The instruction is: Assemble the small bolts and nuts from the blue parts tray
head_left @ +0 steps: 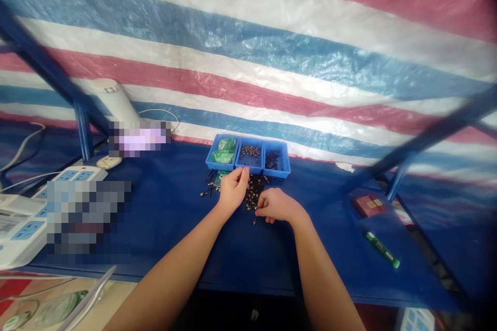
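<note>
A pile of small dark screws (254, 187) lies on the blue table (166, 217) in front of three small blue bins (249, 156). My left hand (233, 189) reaches toward the middle bin with its fingertips pinched together; what they hold is too small to name. My right hand (276, 205) rests curled at the pile's near edge, fingers closed on something hidden. The left bin holds green packets (224, 151), the other two hold dark screws.
White power strips (23, 217) and cables sit at the left. A white lamp base (112, 98) stands behind them. A green pen (382, 249) and a small red box (368, 205) lie at the right. Blue frame bars cross both sides; a striped tarp hangs behind.
</note>
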{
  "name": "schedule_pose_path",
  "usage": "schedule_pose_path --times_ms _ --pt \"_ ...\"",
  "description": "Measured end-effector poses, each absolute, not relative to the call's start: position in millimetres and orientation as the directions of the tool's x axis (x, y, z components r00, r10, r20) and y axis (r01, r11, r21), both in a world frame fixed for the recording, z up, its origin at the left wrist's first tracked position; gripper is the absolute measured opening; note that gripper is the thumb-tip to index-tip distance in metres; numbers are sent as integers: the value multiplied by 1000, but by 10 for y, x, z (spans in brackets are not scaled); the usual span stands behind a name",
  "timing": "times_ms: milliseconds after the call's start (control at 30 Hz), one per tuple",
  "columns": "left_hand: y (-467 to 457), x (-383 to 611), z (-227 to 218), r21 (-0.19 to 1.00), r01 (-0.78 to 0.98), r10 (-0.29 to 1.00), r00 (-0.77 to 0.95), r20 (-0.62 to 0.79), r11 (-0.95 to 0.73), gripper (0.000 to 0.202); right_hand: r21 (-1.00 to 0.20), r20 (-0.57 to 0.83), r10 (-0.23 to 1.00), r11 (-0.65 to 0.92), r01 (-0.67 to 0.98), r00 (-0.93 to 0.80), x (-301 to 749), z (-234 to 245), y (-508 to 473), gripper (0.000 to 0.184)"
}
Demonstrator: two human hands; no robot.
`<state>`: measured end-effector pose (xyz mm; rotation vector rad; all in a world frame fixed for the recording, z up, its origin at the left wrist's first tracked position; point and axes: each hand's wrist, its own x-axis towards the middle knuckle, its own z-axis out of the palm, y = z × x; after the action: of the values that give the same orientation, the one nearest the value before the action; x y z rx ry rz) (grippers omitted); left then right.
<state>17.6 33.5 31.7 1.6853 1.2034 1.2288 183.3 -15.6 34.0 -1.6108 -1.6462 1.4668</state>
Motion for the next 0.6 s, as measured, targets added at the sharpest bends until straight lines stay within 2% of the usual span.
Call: schedule_pose_path --times_ms 133,233,267,400,467,600 --pt "340 177 307 918 254 952 113 284 -304 43 -863 -297 927 -159 479 -227 1799 370 -145 13" --pt "342 171 305 916 258 952 105 288 -305 44 -873 -310 925 -185 451 -220 1867 448 -173 13" --pt "341 171 305 917 258 953 105 286 -303 44 -872 -353 897 -213 440 -265 1895 478 -187 14" --pt "332 177 312 922 254 956 112 270 -291 44 -837 -533 660 -320 443 -530 1920 540 -226 22" --pt "327 179 320 918 262 955 112 276 -296 44 -849 -507 642 -255 464 -575 1865 521 -217 19" --pt "325 177 332 918 263 954 108 279 -298 43 -912 -355 743 -142 384 -568 1737 462 -171 15"
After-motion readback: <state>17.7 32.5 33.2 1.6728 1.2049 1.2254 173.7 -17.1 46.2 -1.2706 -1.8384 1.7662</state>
